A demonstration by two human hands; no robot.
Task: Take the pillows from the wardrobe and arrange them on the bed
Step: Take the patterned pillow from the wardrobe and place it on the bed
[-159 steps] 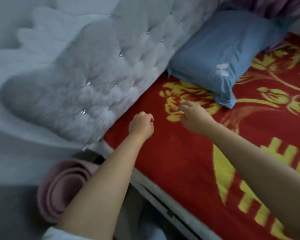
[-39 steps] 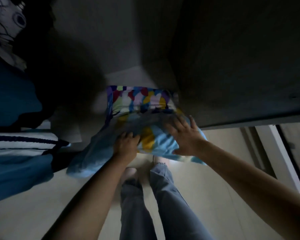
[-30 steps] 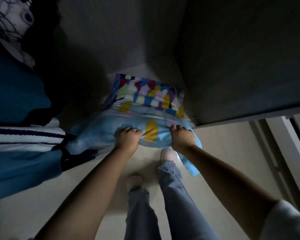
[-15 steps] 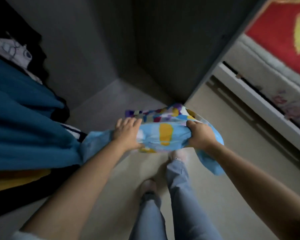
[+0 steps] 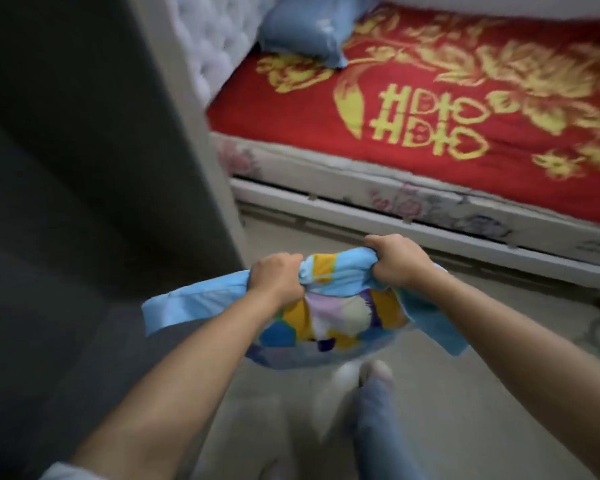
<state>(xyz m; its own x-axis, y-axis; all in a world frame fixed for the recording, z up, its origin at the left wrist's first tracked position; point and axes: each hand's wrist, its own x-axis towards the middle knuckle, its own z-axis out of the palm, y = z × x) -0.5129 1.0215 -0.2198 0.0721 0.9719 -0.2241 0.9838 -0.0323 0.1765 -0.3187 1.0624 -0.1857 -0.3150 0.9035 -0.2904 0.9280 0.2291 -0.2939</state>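
Left hand [image 5: 278, 280] fingers [image 5: 284, 261] curled tight, clamped on bunched top edge of patchwork pillow [image 5: 329, 320]; right hand [image 5: 397, 259] same. Pillow hangs between fists over floor [image 5: 482, 358], loose blue flaps trailing at 9 and 4 o'clock. Frame blurred; filling probably soft. Carry level, lift clear of bed [image 5: 430, 109] rail at 1 o'clock. Wardrobe [image 5: 94, 150] panel edge close at 10 o'clock. Blue pillow [image 5: 305, 29] at 12 o'clock by headboard [image 5: 205, 46]; open room beside it.

A red blanket [image 5: 413, 109] with yellow flowers and characters covers the mattress. A white tufted headboard [image 5: 205, 46] stands at its left end. Pale floor [image 5: 430, 393] lies below, with blue-trousered legs [image 5: 378, 427] blurred.
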